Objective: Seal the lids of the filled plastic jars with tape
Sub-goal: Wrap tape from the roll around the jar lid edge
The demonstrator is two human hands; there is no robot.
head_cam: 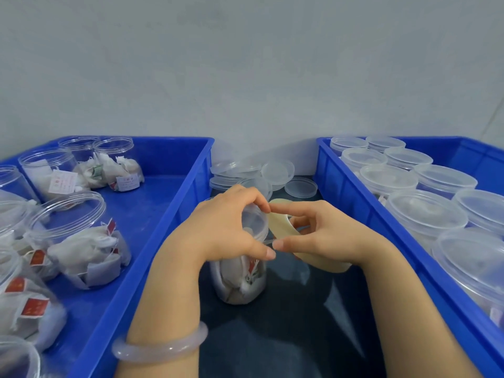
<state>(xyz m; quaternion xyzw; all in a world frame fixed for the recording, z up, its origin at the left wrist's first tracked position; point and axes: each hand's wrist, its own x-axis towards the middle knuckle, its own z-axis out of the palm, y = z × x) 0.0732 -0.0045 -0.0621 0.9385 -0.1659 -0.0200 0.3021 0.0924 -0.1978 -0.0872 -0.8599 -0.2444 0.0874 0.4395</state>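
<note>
Left hand (231, 227): curls over the lid of the filled jar (241, 279), gripping it
Right hand (321, 236): holds the tape roll (283, 227) beside the lid
Jar: stands between two blue crates (174, 203)

The left rectangular plastic crate (174, 170) and the right rectangular plastic crate (351, 197) are a plain saturated blue, and the glossy tabletop (286, 328) between them is dark blue-black. The clear round plastic jar (240, 287) in the middle shows white tea bags (231, 279) with small red tags (253, 264), and the ring-shaped tape roll (282, 227) is pale cream-yellow. The smooth bangle (161, 347) on the wrist is translucent milky lilac, the loose round plastic lids (278, 170) are colourless, and the wall (245, 64) is plain pale grey.
</note>
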